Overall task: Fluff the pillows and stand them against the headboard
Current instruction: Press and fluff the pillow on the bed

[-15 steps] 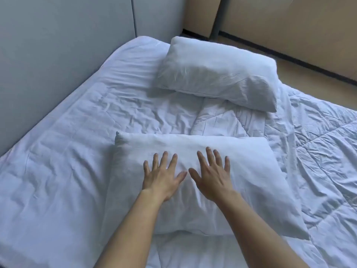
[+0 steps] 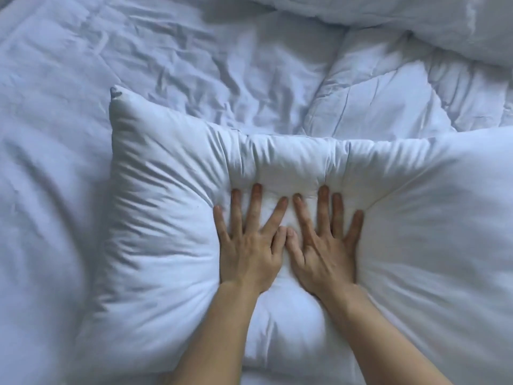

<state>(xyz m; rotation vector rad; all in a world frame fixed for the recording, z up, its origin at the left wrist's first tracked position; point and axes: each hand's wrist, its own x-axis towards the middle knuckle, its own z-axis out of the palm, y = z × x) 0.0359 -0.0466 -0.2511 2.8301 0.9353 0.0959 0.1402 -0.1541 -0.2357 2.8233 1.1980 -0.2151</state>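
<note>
Pressing now deeper than half a second ago, left hand (image 2: 245,252) and right hand (image 2: 323,255), flat, fingers spread, gripping nothing, dent pillow (image 2: 155,218) centre; second pillow (image 2: 416,20) at 1 o'clock awaits fluffing.

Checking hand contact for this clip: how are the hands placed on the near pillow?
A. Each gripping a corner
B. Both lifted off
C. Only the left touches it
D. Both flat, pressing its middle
D: the left hand and right hand lie flat, fingers spread, sinking into the pillow.

far pillow (image 2: 416,20) cropped, near pillow's (image 2: 155,218) right end cropped
</note>
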